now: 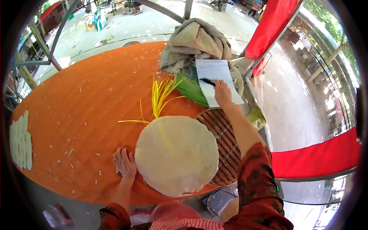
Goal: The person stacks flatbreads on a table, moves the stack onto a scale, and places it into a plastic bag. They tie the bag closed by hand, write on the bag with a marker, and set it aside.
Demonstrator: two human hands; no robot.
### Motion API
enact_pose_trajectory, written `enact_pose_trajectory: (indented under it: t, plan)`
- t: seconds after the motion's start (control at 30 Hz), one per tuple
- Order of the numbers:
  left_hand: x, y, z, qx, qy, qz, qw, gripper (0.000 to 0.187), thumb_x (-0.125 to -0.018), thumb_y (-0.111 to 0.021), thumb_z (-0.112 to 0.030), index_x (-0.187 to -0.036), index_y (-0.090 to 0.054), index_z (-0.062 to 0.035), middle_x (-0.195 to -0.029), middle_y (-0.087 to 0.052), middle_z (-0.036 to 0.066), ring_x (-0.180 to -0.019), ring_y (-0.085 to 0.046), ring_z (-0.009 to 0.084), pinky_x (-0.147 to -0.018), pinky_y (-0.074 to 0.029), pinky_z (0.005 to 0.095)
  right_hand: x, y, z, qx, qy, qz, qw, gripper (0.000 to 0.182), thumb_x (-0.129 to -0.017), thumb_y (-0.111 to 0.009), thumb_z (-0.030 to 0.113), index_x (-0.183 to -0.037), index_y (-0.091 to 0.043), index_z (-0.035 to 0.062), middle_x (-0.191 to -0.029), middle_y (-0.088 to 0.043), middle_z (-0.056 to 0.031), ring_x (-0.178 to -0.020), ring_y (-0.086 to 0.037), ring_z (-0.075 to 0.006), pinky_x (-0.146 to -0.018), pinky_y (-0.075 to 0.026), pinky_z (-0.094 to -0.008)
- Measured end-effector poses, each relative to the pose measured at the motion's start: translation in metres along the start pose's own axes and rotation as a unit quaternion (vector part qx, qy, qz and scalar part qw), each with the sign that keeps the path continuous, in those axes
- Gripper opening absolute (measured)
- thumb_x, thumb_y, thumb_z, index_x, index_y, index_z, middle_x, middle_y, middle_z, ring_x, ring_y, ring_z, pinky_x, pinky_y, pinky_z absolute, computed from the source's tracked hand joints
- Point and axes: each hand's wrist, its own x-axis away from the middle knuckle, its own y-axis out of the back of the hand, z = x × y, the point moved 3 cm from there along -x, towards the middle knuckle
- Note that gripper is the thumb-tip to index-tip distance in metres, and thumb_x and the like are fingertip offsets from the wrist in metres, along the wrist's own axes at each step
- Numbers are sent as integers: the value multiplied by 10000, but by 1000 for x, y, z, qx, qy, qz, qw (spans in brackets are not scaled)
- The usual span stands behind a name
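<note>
My right hand is closed on a black pen, which lies across a white sheet of paper with faint lines of writing. The sheet rests on a green leaf-like wrap and a bunched beige cloth. My left hand, pale with powder, lies with fingers spread on the orange tablecloth. Just right of it is a large, round, pale slab like dough, its right side overlapping a brown slatted rack. Loose yellow strips stick out beyond the slab's far edge.
Pale flat strips are stacked at the table's left end, and small white scraps dot the cloth. Red fabric hangs along a metal frame on the right. A clear plastic item is on the floor at lower left.
</note>
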Motion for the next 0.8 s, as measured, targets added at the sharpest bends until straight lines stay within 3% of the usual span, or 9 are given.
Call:
enact_pose_trajectory:
  t: [0.07, 0.13, 0.2, 0.27, 0.33, 0.4, 0.5, 0.7, 0.8]
  plan:
    - [1, -4, -1, -7, -12, -18, 1000, 278, -912, -576, -187, -1139, -558, -29, -1236, -512, 165, -1134, -473, 369, -960, -358, 471, 11, 38, 23, -180, -15, -68, 981, 178, -957, -497, 153, -1074, -597, 64, -834, -618, -39, -738, -602, -221, -636, -464, -342]
    - [3, -12, 16, 66, 1, -26, 997, 300, -916, -579, -203, -1150, -552, -18, -1214, -524, 172, -1110, -485, 376, -950, -363, 477, 62, 110, 62, -596, -245, 134, 753, 218, -1019, -454, 220, -1059, -594, 57, -718, -556, -7, -568, -490, -102, -519, -390, -236]
    - [2, -27, 36, 214, 51, -18, 975, 320, -917, -583, -211, -1162, -547, -7, -1198, -535, 177, -1097, -496, 383, -954, -363, 490, 138, 167, 84, -720, -280, 194, 605, 252, -1028, -442, 253, -1030, -611, 67, -732, -517, 25, -565, -406, -15, -493, -317, -172]
    - [-1, 48, -54, 271, -100, -39, 957, 332, -909, -607, -227, -1146, -563, 2, -1177, -553, 177, -1088, -510, 372, -963, -363, 489, 231, 193, 94, -593, -290, 233, 714, 269, -1011, -466, 264, -1021, -619, 43, -755, -575, -28, -609, -529, -111, -532, -422, -259]
    - [33, 115, -162, 292, -291, 45, 910, 332, -892, -633, -234, -1118, -577, 1, -1130, -568, 168, -1059, -525, 354, -956, -369, 479, 336, 224, 113, -359, -48, 119, 924, 259, -978, -493, 239, -1040, -622, 24, -833, -633, -111, -746, -631, -268, -649, -500, -390]
    - [108, 151, -247, 258, -513, 202, 793, 319, -864, -659, -235, -1079, -591, -9, -1056, -580, 149, -1008, -540, 327, -934, -381, 458, 412, 278, 137, -355, -209, 379, 829, 268, -936, -520, 213, -1088, -615, 14, -961, -648, -184, -914, -622, -387, -792, -496, -464]
    - [207, 147, -282, 216, -670, 353, 616, 332, -810, -691, -257, -1024, -591, -23, -922, -553, 106, -906, -538, 297, -865, -397, 425, 519, 320, 155, -377, -215, 270, 859, 221, -918, -505, 219, -981, -619, 41, -921, -650, -201, -879, -620, -402, -751, -485, -495]
    - [341, 189, -316, 162, -728, 428, 511, 251, -759, -723, -232, -815, -548, -61, -861, -504, 100, -852, -505, 308, -802, -385, 425, 651, 396, 148, -448, -320, 237, 800, 227, -925, -518, 237, -1011, -628, 58, -940, -645, -196, -895, -614, -392, -765, -483, -481]
    - [371, 217, -335, 186, -753, 413, 478, 215, -741, -732, -169, -774, -555, -51, -808, -537, 121, -798, -521, 315, -747, -399, 436, 692, 424, 144, -471, -264, 184, 821, 218, -925, -515, 217, -1036, -634, 72, -983, -657, -183, -915, -619, -382, -771, -484, -472]
